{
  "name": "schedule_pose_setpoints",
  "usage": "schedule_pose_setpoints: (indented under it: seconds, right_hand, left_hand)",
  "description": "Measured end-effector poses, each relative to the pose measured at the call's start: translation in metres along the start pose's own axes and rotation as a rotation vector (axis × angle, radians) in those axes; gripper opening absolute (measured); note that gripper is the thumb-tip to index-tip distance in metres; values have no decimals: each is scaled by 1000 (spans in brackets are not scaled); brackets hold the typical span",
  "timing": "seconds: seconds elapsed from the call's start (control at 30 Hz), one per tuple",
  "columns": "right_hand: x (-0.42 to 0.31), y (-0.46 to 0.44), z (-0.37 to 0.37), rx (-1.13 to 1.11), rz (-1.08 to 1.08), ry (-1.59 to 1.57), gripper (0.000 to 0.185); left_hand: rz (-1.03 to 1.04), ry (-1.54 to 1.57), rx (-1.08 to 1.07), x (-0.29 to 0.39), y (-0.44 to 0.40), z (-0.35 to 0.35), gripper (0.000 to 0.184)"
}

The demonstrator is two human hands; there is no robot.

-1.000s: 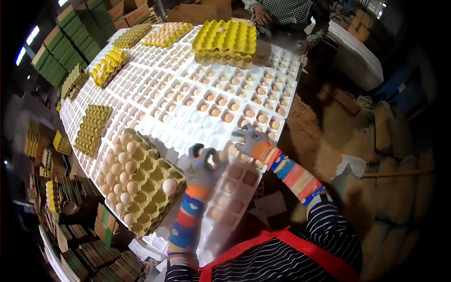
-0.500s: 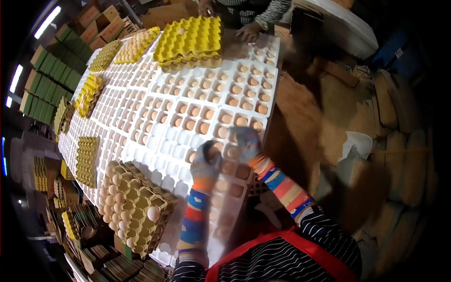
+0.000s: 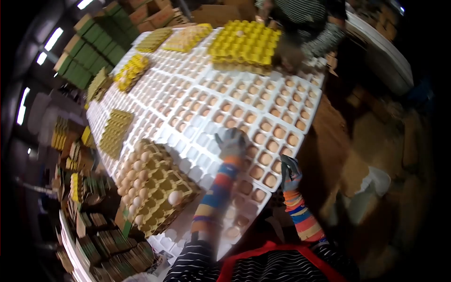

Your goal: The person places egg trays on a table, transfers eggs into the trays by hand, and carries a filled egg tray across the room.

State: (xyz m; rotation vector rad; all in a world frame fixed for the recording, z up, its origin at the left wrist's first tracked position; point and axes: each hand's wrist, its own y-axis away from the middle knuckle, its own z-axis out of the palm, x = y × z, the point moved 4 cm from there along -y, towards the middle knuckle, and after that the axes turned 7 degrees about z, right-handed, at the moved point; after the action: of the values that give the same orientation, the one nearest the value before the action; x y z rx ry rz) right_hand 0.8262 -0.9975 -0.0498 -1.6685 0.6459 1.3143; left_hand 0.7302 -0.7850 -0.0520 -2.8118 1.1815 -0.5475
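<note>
My left hand (image 3: 231, 142), in a grey glove blurred by motion, is over the white egg trays (image 3: 202, 143), beside empty pockets. Its thumb stands apart from the fingers, and no egg shows in it. At the trays' right edge, my right hand (image 3: 290, 170) has its gloved fingers pointing up and somewhat apart, with nothing visible between them. Brown eggs (image 3: 265, 159) fill the pockets between and beyond my hands. To the left, a stack of pulp trays (image 3: 157, 207) carries many pale eggs on its left side and a single egg (image 3: 175, 197) on its right.
Stacked yellow trays (image 3: 244, 44) stand at the far edge beside another person (image 3: 300, 19), whose arm reaches over the trays. More pulp trays (image 3: 116, 133) lie at the left. Green boxes (image 3: 94, 47) are piled behind; flattened cartons (image 3: 108, 249) sit at the lower left.
My left hand has moved up and away over the pockets, while my right hand has drawn back to the edge. More eggs sit in the near pockets. The view has shifted.
</note>
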Motion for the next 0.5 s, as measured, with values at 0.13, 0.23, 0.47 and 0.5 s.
schedule_pose_setpoints:
  seconds: [0.13, 0.23, 0.47, 0.5]
  right_hand:
    - [-18, -10, 38, -148, -124, 51, 20]
    - [-67, -5, 94, -399, 64, -215, 23]
    - [-188, 29, 268, -918, -539, 93, 37]
    - [-189, 32, 302, -908, -625, 256, 47]
  left_hand:
    - [199, 252, 328, 24, 51, -79, 46]
    - [390, 65, 479, 10, 130, -184, 37]
    - [-191, -277, 92, -172, 225, -265, 67]
    - [-64, -408, 89, -180, 227, -249, 72]
